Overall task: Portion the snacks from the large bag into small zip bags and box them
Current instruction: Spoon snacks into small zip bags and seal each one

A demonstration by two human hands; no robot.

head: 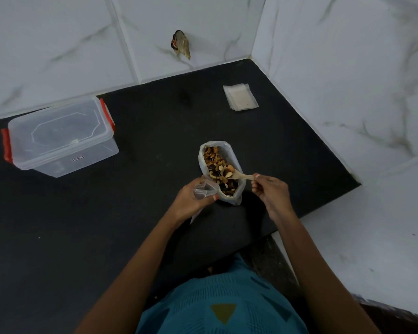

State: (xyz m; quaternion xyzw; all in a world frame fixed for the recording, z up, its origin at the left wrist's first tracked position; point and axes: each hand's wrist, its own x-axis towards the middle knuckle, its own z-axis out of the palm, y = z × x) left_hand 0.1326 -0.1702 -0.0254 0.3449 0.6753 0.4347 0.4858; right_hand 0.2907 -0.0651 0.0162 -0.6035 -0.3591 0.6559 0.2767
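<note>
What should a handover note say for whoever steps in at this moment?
Left hand holds a small clear zip bag beside the large clear plastic bag of mixed nuts, which stands open on the black countertop.
Right hand pinches a pale spoon, its bowl loaded with nuts over the large bag.
Stack of empty flat zip bags lies at the back right; the clear lidded plastic box with red clips sits at the left.
Done: no filled bag visible anywhere.
Left: fill this bag, seal it, repeat, box them.

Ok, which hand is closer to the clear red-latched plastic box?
Left. The left hand, holding a small clear zip bag, sits right of the box; the right hand, holding a pale spoon, is farther right, past the snack bag.
</note>
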